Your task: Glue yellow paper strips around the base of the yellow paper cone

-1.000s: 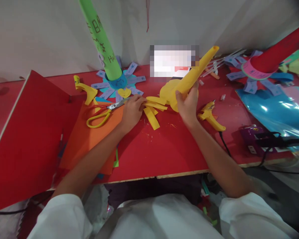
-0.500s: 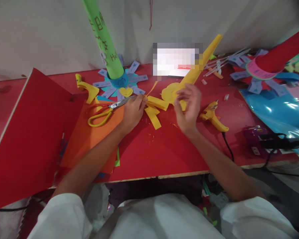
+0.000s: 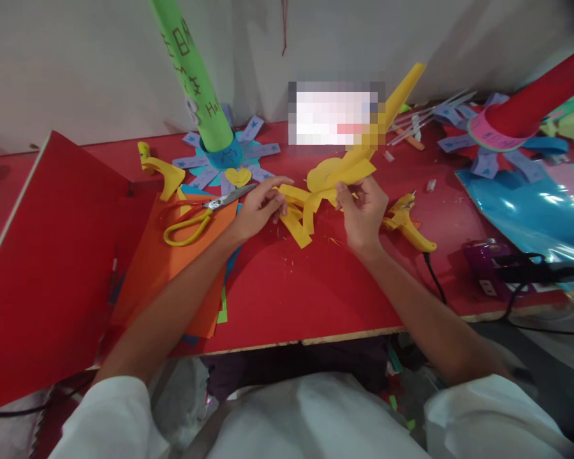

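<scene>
left hand point(image 3: 261, 209): curling its fingers loosely beside the bunched yellow strips point(image 3: 296, 231); whether it is gripping one, the view is not letting us tell.
right hand point(image 3: 364, 210): gripping a yellow strip point(image 3: 361, 171) between thumb and fingers, well apart from the left hand.
yellow strips: lying between the two hands, some crossing one another on the red table point(image 3: 291, 299).
yellow tube point(image 3: 402, 95): leaning up and away beyond the right hand, its upper end pointing rightward.
yellow scalloped piece point(image 3: 321, 173): resting beyond and to the left of the right hand.
scissors point(image 3: 214, 205): lying left of the left hand, their blades pointing toward its far side.
orange sheet point(image 3: 182, 274): lying under the left forearm, partly beneath the scissors.
glue gun point(image 3: 404, 224): lying just right of the right hand, its nozzle pointing away from the person.
green tube point(image 3: 196, 83): standing tilted beyond the left hand, a blue ring point(image 3: 227, 156) encircling its base.
red tube point(image 3: 545, 89): leaning far to the right of the right hand, a pink ring point(image 3: 500, 135) encircling its base.
purple box point(image 3: 478, 261): sitting right of the right hand, past the glue gun.
</scene>
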Action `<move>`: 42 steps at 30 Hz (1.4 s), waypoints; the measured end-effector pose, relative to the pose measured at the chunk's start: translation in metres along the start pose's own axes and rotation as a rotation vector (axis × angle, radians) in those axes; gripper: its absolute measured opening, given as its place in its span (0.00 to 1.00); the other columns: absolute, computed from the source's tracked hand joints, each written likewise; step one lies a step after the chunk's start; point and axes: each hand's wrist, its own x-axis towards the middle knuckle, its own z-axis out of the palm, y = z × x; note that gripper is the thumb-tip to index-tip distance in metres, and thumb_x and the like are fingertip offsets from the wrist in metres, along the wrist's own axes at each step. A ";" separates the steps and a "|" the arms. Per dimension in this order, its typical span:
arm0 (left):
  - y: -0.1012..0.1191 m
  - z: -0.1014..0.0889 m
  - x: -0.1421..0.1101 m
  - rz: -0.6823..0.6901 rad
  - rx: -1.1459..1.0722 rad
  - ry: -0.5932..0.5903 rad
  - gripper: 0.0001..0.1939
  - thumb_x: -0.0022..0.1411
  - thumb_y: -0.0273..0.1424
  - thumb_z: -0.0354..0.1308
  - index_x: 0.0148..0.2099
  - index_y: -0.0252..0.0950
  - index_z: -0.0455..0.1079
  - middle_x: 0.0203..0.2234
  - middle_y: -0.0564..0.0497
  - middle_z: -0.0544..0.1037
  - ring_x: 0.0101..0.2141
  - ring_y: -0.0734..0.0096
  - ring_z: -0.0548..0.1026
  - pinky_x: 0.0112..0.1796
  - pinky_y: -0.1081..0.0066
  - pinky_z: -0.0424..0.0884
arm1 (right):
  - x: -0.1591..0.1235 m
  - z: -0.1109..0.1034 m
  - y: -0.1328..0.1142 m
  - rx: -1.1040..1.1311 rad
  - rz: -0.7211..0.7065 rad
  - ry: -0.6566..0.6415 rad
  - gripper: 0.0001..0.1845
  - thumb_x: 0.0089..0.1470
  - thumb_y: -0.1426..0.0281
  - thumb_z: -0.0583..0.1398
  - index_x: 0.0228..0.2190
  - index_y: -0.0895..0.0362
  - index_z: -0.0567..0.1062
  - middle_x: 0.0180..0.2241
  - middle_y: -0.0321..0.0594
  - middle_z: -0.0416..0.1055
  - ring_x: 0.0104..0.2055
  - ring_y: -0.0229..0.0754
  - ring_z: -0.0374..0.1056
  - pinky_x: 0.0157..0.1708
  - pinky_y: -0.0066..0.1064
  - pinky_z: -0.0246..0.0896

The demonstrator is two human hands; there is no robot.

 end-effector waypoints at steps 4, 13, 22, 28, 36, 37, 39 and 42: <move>0.004 0.003 0.001 0.100 0.170 -0.005 0.25 0.74 0.29 0.52 0.70 0.41 0.67 0.50 0.43 0.81 0.44 0.66 0.81 0.45 0.66 0.80 | 0.000 0.000 -0.007 0.077 0.072 -0.029 0.21 0.63 0.48 0.68 0.31 0.49 0.72 0.25 0.30 0.67 0.23 0.36 0.64 0.23 0.32 0.64; 0.017 0.009 -0.005 0.252 0.510 -0.130 0.21 0.77 0.29 0.49 0.63 0.45 0.77 0.52 0.44 0.82 0.53 0.61 0.80 0.57 0.58 0.76 | -0.003 0.006 -0.010 0.241 0.236 -0.183 0.25 0.59 0.44 0.70 0.29 0.50 0.71 0.22 0.28 0.68 0.20 0.35 0.65 0.18 0.29 0.63; 0.033 0.029 -0.010 0.204 0.282 0.015 0.21 0.78 0.48 0.54 0.41 0.40 0.80 0.50 0.42 0.76 0.50 0.60 0.76 0.52 0.58 0.77 | -0.003 0.005 0.001 0.022 0.099 -0.196 0.25 0.62 0.47 0.68 0.26 0.50 0.69 0.22 0.30 0.66 0.23 0.36 0.65 0.21 0.31 0.62; 0.029 0.039 -0.010 0.067 0.232 0.274 0.19 0.79 0.48 0.53 0.40 0.39 0.70 0.51 0.43 0.76 0.54 0.61 0.76 0.52 0.60 0.78 | -0.013 0.013 -0.005 0.132 0.205 -0.420 0.17 0.61 0.52 0.69 0.31 0.52 0.78 0.26 0.32 0.74 0.22 0.37 0.69 0.22 0.32 0.71; 0.017 0.044 -0.009 -0.025 0.026 0.277 0.18 0.73 0.49 0.62 0.48 0.40 0.65 0.37 0.52 0.74 0.36 0.73 0.75 0.38 0.73 0.74 | -0.018 0.016 -0.011 0.283 0.326 -0.496 0.25 0.55 0.42 0.71 0.36 0.51 0.77 0.29 0.32 0.75 0.23 0.37 0.74 0.23 0.33 0.78; 0.016 0.044 -0.009 -0.024 0.017 0.274 0.19 0.73 0.49 0.63 0.50 0.41 0.66 0.36 0.53 0.73 0.36 0.73 0.75 0.38 0.73 0.73 | -0.018 0.016 -0.011 0.284 0.330 -0.475 0.27 0.56 0.40 0.69 0.35 0.50 0.76 0.29 0.31 0.74 0.23 0.37 0.73 0.23 0.32 0.78; 0.014 0.045 -0.009 -0.018 0.004 0.265 0.20 0.72 0.49 0.63 0.54 0.41 0.67 0.36 0.54 0.73 0.36 0.73 0.75 0.38 0.73 0.72 | -0.018 0.016 -0.011 0.292 0.351 -0.418 0.30 0.58 0.35 0.64 0.35 0.49 0.74 0.28 0.31 0.71 0.25 0.38 0.73 0.24 0.33 0.78; 0.014 0.044 -0.009 -0.015 0.002 0.257 0.19 0.72 0.47 0.64 0.55 0.41 0.69 0.35 0.54 0.73 0.35 0.73 0.75 0.38 0.73 0.71 | -0.018 0.014 -0.012 0.285 0.366 -0.369 0.34 0.59 0.31 0.58 0.40 0.48 0.74 0.29 0.33 0.70 0.28 0.40 0.73 0.27 0.35 0.78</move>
